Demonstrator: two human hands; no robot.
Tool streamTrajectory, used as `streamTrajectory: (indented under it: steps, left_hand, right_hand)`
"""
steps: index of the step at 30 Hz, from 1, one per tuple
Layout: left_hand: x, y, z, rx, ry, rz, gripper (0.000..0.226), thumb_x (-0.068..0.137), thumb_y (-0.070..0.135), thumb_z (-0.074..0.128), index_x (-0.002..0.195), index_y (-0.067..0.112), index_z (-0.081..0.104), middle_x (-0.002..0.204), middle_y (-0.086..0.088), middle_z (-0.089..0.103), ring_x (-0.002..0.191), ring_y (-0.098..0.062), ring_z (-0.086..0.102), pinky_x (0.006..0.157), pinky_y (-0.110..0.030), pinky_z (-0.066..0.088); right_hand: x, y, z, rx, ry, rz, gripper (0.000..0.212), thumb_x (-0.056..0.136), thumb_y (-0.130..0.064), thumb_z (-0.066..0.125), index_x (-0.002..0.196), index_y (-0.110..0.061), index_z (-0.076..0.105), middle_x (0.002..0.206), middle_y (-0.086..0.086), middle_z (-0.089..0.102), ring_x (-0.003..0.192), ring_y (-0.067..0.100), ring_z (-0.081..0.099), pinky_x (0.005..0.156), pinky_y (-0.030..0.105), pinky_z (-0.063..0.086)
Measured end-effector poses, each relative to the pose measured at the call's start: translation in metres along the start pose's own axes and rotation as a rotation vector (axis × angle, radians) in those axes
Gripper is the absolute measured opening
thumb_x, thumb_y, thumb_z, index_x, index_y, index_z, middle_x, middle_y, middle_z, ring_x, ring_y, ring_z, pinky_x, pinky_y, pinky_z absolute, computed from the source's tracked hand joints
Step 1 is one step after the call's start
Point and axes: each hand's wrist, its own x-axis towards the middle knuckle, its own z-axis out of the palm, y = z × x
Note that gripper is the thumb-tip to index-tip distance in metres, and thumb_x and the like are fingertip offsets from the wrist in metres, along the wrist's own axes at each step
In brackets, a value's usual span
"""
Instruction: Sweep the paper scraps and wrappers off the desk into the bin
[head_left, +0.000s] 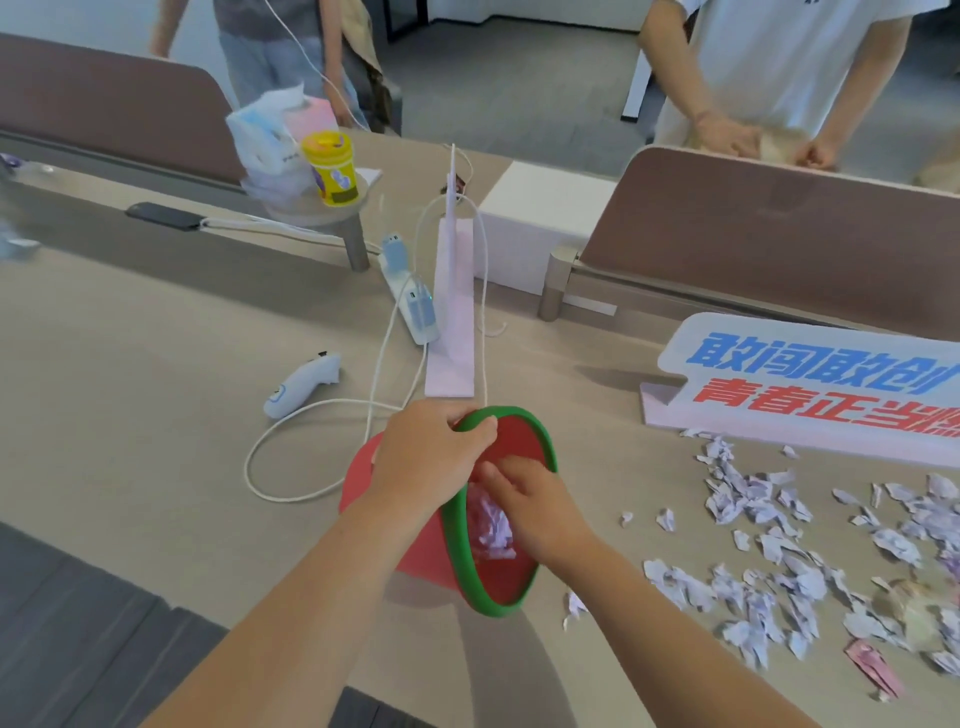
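The left hand (434, 457) reaches forward with its fingers curled over the far rim of the red bin (501, 577) (its rim is green), gripping it and tipping it on its side near the middle of the desk (130, 415), mouth toward the right. The right hand (530, 506) is pushed wrist-deep into that mouth, fingers loosely bent over crumpled paper inside; whether it grips any cannot be told. Paper scraps (789, 561) lie scattered toward the desk's right edge, apart from the bin.
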Motion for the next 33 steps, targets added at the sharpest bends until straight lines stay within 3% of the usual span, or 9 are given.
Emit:
streamTrajectory:
  steps: [3,7,10,13,15,20,26,29,33]
  left_hand:
    - [0.000,0.001,-0.001,0.001,0.007,-0.014,0.025,0.082,0.038,0.062,0.083,0.017,0.075,0.078,-0.004,0.075,0.073,-0.010,0.064,0.065,-0.024,0.048]
    - [0.000,0.004,0.002,0.025,-0.020,-0.005,0.012,0.082,0.039,0.061,0.073,0.032,0.062,0.082,-0.009,0.075,0.074,-0.018,0.068,0.070,-0.035,0.054]
    - [-0.001,0.006,0.002,0.026,-0.026,0.004,0.009,0.082,0.039,0.061,0.074,0.035,0.059,0.081,-0.010,0.074,0.073,-0.020,0.068,0.071,-0.036,0.055]
    - [-0.002,0.005,0.002,0.013,-0.027,0.001,0.010,0.082,0.037,0.063,0.073,0.034,0.061,0.080,-0.013,0.073,0.068,-0.019,0.064,0.063,-0.027,0.050]
    - [-0.003,0.004,0.002,0.014,-0.029,0.005,0.011,0.082,0.036,0.063,0.073,0.032,0.065,0.080,-0.014,0.073,0.061,-0.020,0.061,0.055,-0.020,0.046]
    - [-0.006,0.006,0.007,0.024,-0.032,0.020,0.009,0.082,0.037,0.062,0.074,0.033,0.064,0.083,-0.013,0.074,0.067,-0.021,0.065,0.062,-0.025,0.050]
    - [-0.012,0.002,0.008,0.035,-0.037,0.041,0.011,0.082,0.036,0.061,0.075,0.029,0.065,0.081,-0.015,0.073,0.074,-0.018,0.061,0.057,-0.025,0.047]
    - [-0.016,-0.001,0.008,0.044,-0.028,0.041,0.025,0.083,0.035,0.061,0.082,0.013,0.073,0.080,-0.015,0.072,0.076,-0.017,0.060,0.065,-0.027,0.045]
    - [-0.022,0.001,0.010,0.086,-0.025,0.060,0.009,0.083,0.037,0.061,0.076,0.031,0.061,0.084,-0.013,0.073,0.070,-0.018,0.065,0.068,-0.031,0.051]
  right_hand:
    - [-0.008,0.010,-0.022,0.168,0.018,0.087,0.022,0.093,-0.030,0.049,0.091,-0.026,0.071,0.085,-0.020,0.066,0.079,-0.011,0.058,0.076,0.007,0.042]
    - [-0.010,0.034,-0.043,0.252,0.102,0.161,0.022,0.092,-0.029,0.050,0.093,-0.026,0.072,0.094,-0.005,0.073,0.090,0.009,0.067,0.087,0.030,0.050]
    - [-0.016,0.053,-0.061,0.215,0.399,0.297,0.022,0.090,-0.021,0.050,0.083,-0.017,0.070,0.085,0.001,0.071,0.085,0.018,0.064,0.075,0.033,0.049]
    - [-0.024,0.092,-0.074,0.000,0.551,0.489,0.025,0.092,-0.020,0.043,0.102,-0.012,0.064,0.107,0.007,0.066,0.099,0.025,0.058,0.078,0.033,0.043]
    - [-0.025,0.120,-0.072,-0.115,0.492,0.543,0.032,0.094,-0.022,0.038,0.116,-0.009,0.059,0.126,0.011,0.056,0.117,0.029,0.050,0.094,0.038,0.039]
    - [-0.026,0.143,-0.036,-0.273,0.142,0.376,0.019,0.093,-0.021,0.039,0.089,-0.010,0.054,0.095,0.006,0.050,0.102,0.029,0.046,0.078,0.030,0.032]
    - [-0.079,0.140,0.012,-0.560,-0.019,0.195,0.053,0.087,-0.050,0.042,0.127,-0.016,0.049,0.142,-0.001,0.040,0.137,0.025,0.030,0.111,0.037,0.026]
    - [-0.087,0.143,0.015,-0.709,0.064,0.071,0.039,0.084,-0.041,0.041,0.102,-0.014,0.063,0.108,0.006,0.065,0.095,0.033,0.063,0.077,0.038,0.054]
    - [-0.079,0.156,0.005,-0.695,0.095,0.113,0.020,0.085,-0.023,0.048,0.080,-0.008,0.059,0.080,0.009,0.060,0.066,0.033,0.059,0.055,0.033,0.046]
